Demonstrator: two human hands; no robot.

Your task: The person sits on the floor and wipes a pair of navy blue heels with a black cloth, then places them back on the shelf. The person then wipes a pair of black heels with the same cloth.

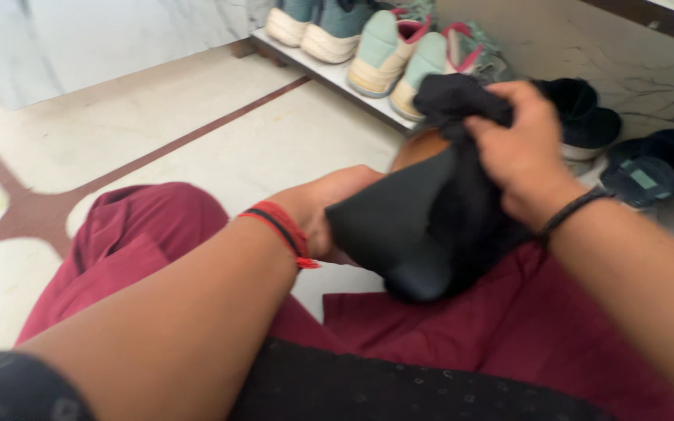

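1. Forearms fill the near edge of the head view, over maroon trousers [142, 249] and a dark dotted shirt [368, 390]; the person sits low on a pale stone floor [118, 125].
2. At about 12 o'clock from the lap, a black shoe [399, 234] is held up, sole toward the camera.
3. Left hand [329, 210], with a red thread band [282, 230] at the wrist, is closed around the shoe from behind at its 9 o'clock side; its fingers are mostly hidden.
4. Right hand [520, 152], with a dark cord band [575, 210] at the wrist, is bunched tight on a black cloth [450, 101] pressed against the shoe's upper at 1 o'clock.
5. Judged from this, wiping is in progress: cloth and shoe are in contact. How much of the shoe is clean cannot be told, since blur hides its surface.
6. Farther off at 12 o'clock, teal-and-pink sneakers [388, 54] stand on a low shelf [329, 78]; black shoes [587, 121] and a dark sandal [653, 168] lie at 2 o'clock, untouched.
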